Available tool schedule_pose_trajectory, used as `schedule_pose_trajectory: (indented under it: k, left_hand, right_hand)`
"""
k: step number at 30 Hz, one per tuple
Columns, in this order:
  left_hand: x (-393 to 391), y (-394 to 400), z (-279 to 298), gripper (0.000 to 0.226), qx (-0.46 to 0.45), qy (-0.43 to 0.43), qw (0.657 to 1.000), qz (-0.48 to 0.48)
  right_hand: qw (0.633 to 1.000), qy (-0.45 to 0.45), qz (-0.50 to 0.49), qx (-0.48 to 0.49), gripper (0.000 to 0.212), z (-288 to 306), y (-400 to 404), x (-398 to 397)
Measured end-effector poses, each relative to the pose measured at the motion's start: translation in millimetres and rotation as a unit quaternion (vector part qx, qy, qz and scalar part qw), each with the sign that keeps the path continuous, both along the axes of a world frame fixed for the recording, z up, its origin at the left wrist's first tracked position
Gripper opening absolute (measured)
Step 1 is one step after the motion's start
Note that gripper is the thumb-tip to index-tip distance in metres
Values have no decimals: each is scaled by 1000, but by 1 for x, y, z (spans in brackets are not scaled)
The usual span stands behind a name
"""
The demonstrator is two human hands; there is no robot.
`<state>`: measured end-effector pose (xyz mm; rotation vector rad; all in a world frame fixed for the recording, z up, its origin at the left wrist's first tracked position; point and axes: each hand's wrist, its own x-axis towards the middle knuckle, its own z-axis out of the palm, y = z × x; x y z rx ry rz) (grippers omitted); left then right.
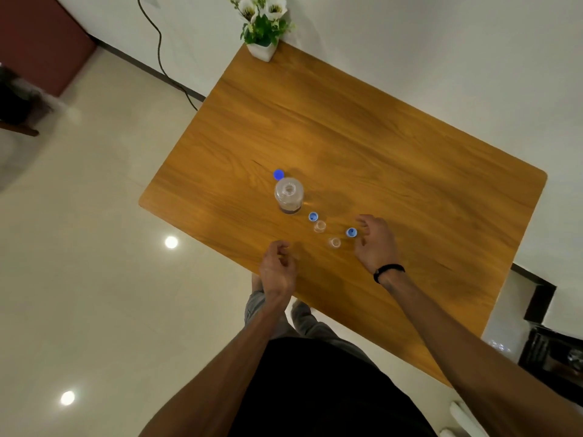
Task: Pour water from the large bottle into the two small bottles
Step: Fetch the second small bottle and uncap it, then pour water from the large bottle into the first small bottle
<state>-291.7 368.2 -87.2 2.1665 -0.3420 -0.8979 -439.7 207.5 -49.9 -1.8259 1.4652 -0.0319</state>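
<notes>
Your arms are bare to the elbow and beyond, with no sleeves showing. You wear a black band [388, 271] on your right wrist, a black top [318, 389] and grey trousers [303, 320].

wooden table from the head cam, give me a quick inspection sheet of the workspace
surface: wooden table, bare wood, no spill seen
job's things: large bottle upright, uncapped; two small bottles upright, open; three blue caps loose beside them
clutter: potted flowers at the far corner
grippers: left hand and right hand over the table, fingers loosely curled, holding nothing
cables: dark cable down the wall to the floor
surroundings: tiled floor, dark furniture at the right
</notes>
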Motion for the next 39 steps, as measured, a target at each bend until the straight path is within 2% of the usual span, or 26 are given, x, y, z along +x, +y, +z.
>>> schedule_pose_trajectory:
  k: [5,9,13,16,21,27,33,39]
  left_hand:
    - [47,-9,18,45,-49,-27,998,-7]
    - [76,-30,34,59,-86,-41,993,-71]
    - [98,-44,47,57,-128,-68,976,-161]
    - [111,-49,51,54,-149,-69,964,-207]
    - [135,-54,51,54,-143,-74,947,-277]
    - [152,-59,51,49,-149,-75,932,-321]
    - [162,-62,55,49,-149,-64,921,-354]
    - [171,-59,63,64,-176,-45,892,-414]
  right_hand:
    - [996,-60,-18,-71,43,32,1,31]
    - [994,-63,42,-78,62,50,1,79]
    - [995,-26,70,-61,81,50,4,121]
    - [998,-10,54,-37,86,45,8,141]
    - [1000,-9,17,-12,85,41,14,163]
    - [999,-10,-15,-35,72,40,20,168]
    - [997,-37,-36,-58,78,51,29,167]
    - [992,-85,-58,-70,78,80,45,161]
